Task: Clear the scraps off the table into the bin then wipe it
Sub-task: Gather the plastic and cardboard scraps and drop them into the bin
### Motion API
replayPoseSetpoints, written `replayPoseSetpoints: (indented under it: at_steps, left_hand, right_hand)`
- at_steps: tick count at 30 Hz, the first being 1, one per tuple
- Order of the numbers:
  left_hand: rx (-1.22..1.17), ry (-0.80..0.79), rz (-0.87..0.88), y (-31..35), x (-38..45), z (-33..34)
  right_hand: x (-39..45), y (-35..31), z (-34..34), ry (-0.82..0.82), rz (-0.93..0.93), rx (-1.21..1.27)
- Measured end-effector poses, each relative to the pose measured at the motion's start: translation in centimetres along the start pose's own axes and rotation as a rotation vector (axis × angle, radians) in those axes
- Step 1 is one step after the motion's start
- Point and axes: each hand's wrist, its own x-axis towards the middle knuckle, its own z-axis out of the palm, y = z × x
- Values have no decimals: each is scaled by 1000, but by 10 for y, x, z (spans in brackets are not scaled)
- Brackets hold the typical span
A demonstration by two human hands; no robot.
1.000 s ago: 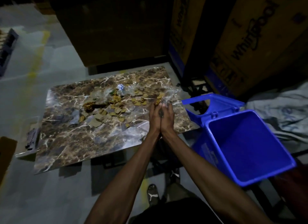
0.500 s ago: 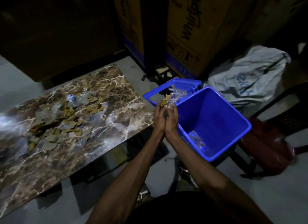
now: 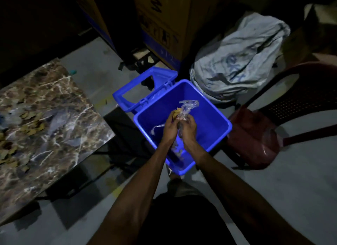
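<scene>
Head view: my left hand (image 3: 170,125) and right hand (image 3: 188,127) are cupped together over the open blue bin (image 3: 209,120), gripping a wad of clear plastic and brown scraps (image 3: 185,108) between them. More scraps (image 3: 30,127) lie on the marble table (image 3: 73,135), left of the bin.
</scene>
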Motion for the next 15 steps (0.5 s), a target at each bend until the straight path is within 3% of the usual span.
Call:
replayPoseSetpoints:
  at_steps: [3, 6, 15]
  left_hand:
    - [59, 2, -113, -8, 11, 9]
    - [271, 4, -164, -11, 15, 8]
    - [211, 137, -321, -42, 15, -4]
  right_hand:
    - [22, 0, -25, -19, 43, -57]
    - [40, 8, -45, -22, 107, -116]
    - [50, 32, -64, -5, 196, -106]
